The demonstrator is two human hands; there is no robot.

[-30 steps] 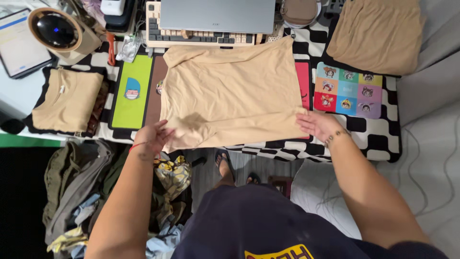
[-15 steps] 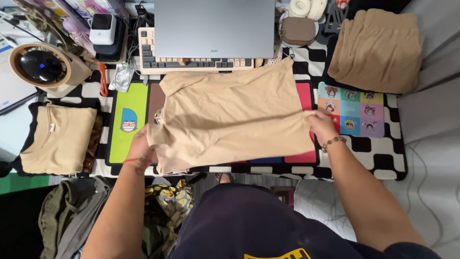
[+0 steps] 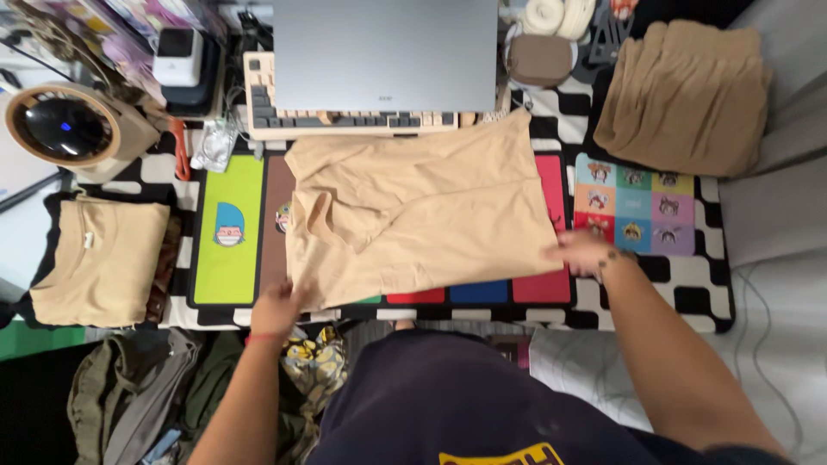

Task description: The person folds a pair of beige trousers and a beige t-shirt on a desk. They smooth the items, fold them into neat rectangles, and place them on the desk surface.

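Mid-fold, the tan shirt (image 3: 422, 215) lies at frame centre on the table (image 3: 689, 293), left hand (image 3: 277, 308) and right hand (image 3: 586, 251) each pinching a lower corner; folding further seemingly needs both corners moved together.

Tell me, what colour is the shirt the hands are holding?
The shirt is plain light tan, seen best in the head view.

Black-and-white patterned table cover (image 3: 680, 297), grey bedding (image 3: 775, 284), clothes heap on floor (image 3: 138, 387)

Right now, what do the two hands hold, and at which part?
Both grip the spread tan cotton T-shirt by its near edge: the left hand at one corner, the right hand at the other.
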